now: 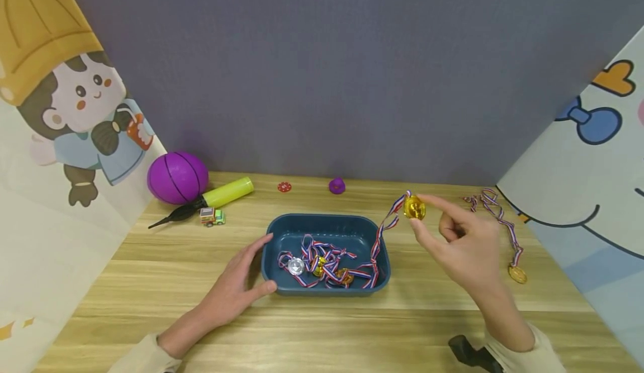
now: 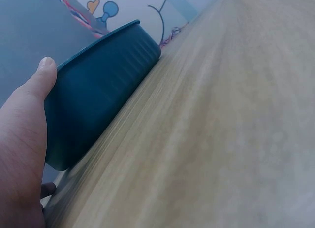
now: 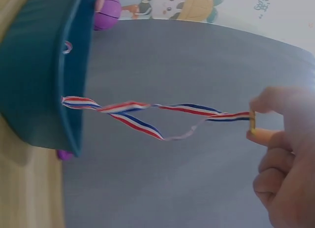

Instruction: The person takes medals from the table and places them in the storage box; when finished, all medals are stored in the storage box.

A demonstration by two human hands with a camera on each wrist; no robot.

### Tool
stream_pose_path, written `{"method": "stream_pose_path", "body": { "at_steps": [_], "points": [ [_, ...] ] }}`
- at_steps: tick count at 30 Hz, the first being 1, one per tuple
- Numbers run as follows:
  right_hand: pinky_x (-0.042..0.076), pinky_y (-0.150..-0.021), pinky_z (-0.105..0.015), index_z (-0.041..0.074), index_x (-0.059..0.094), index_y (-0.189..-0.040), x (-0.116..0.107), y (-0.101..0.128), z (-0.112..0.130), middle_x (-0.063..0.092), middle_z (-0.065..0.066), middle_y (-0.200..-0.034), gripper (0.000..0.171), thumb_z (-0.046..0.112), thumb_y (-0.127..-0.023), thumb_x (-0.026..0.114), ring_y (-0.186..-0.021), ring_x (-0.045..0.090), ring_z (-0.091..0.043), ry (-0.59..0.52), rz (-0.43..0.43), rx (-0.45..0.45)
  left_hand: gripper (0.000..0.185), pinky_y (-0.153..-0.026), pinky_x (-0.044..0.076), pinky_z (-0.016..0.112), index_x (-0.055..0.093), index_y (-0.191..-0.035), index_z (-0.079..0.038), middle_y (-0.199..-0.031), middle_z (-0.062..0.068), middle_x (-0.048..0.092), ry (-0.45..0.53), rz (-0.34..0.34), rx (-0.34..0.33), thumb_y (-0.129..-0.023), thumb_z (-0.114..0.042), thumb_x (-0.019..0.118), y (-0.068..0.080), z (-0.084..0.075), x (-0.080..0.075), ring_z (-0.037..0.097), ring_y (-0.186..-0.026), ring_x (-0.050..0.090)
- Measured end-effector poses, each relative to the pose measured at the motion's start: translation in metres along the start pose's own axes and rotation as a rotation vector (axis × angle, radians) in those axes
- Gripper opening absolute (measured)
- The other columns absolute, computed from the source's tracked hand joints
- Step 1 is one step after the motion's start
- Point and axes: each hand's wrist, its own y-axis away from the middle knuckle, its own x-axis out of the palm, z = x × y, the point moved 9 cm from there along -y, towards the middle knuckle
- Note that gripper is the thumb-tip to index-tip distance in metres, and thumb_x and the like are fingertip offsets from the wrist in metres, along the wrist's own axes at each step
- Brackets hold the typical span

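Note:
A dark teal plastic bin [image 1: 327, 292] holds a silver medal [image 1: 296, 266], gold-coloured medals [image 1: 344, 275] and tangled red, white and blue ribbons. My left hand [image 1: 228, 283] rests against the bin's left end, its fingers fairly straight on the rim and its thumb at the near corner. Above and right of the bin, my right hand [image 1: 465, 241] pinches a gold medal [image 1: 415, 208] by its edges between thumb and index finger. From that medal a striped ribbon [image 3: 130, 107] runs, twisted, down into the bin. The right hand's other fingers are curled in.
On the right lies another gold medal [image 1: 517, 274] with its ribbon stretched behind. A purple ball [image 1: 178, 178], a yellow-and-black pump [image 1: 228, 192] and a toy truck [image 1: 212, 217] sit back left. A red chip [image 1: 284, 187] and a purple ring [image 1: 337, 186] lie near the grey back panel.

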Motion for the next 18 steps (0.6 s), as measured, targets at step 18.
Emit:
{"method": "stream_pose_path", "body": {
  "at_steps": [18],
  "points": [
    [0.029, -0.053, -0.023, 0.01, 0.085, -0.118, 0.09, 0.035, -0.024, 0.029, 0.02, -0.061, 0.031, 0.018, -0.089, 0.093, -0.056, 0.023, 0.004, 0.159, 0.472, 0.089, 0.092, -0.115, 0.036, 0.086, 0.03, -0.176, -0.032, -0.175, 0.017, 0.041, 0.002, -0.002, -0.003, -0.1, -0.048, 0.08, 0.0, 0.001, 0.0, 0.055, -0.153, 0.044]
  ]
}}
